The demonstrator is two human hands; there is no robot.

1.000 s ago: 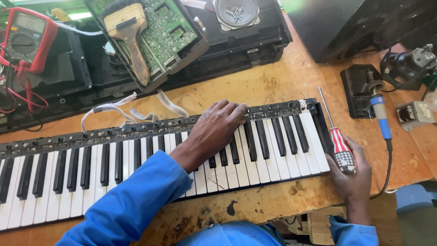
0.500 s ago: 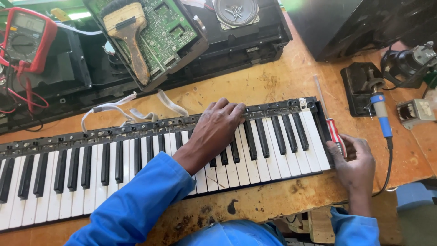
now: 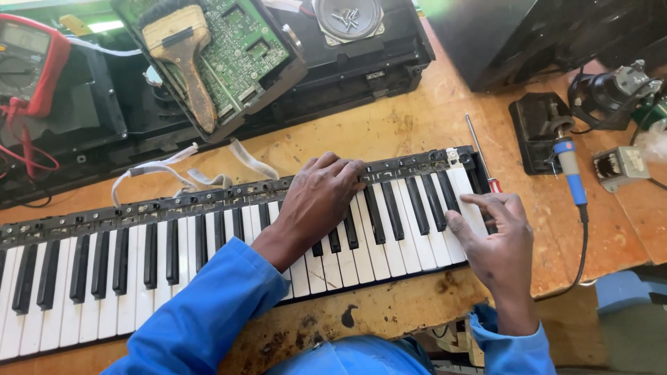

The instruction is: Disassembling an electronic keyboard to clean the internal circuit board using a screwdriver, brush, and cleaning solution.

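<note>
Two bare hands over a detached keyboard key assembly (image 3: 174,257) on a wooden workbench (image 3: 417,125). Left hand (image 3: 323,194) flat on the keys near the middle-right, fingers together, fingertips at the rear rail; pressing rather than gripping. Right hand (image 3: 490,232) at the right end of the keys, fingers spread and slightly curled, closed on nothing. Red-handled screwdriver (image 3: 483,163) just beyond the right fingertips, touching or nearly touching them; cannot tell which. Screwdriver long axis roughly front to back, slightly tilted, shaft tip pointing away from the person, handle end toward the right hand; right hand clearly the nearer. Key assembly long axis left to right, slanting up toward the right. Blue-handled soldering iron (image 3: 571,177) further right, beside a black stand (image 3: 535,132). Behind: opened black casing with green circuit board (image 3: 243,48), paintbrush (image 3: 184,59) lying on it, small speaker (image 3: 347,17), red multimeter (image 3: 28,62) at far left, white ribbon cables (image 3: 174,173) between casing and keys
</note>
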